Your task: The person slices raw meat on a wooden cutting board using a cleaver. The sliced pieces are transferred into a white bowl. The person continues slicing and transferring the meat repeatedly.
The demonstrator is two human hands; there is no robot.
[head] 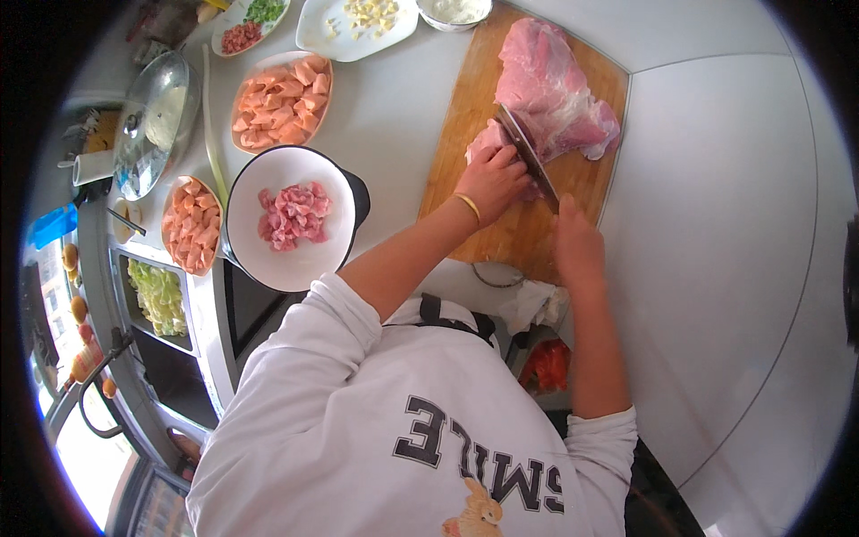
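Note:
A large slab of raw pink meat (540, 70) lies on a wooden cutting board (463, 194). My right hand (578, 245) grips the handle of a kitchen knife (530, 158), whose blade stands in the near part of the meat. With curled fingers, my left hand (495, 178) holds down the near left end of the meat, close beside the blade. Part of that end is hidden under my fingers. To the left, a white pot (262, 188) with a dark rim contains cut pieces of raw meat (295, 215).
Two dishes of orange-pink chunks (282, 101) (191, 225) flank the pot. Beyond are a plate of pale diced pieces (369, 17), a bowl of white powder (456, 10) and a glass-lidded pan (151, 127). A scallion (215, 134) lies alongside. The wall (704, 168) borders the board's right.

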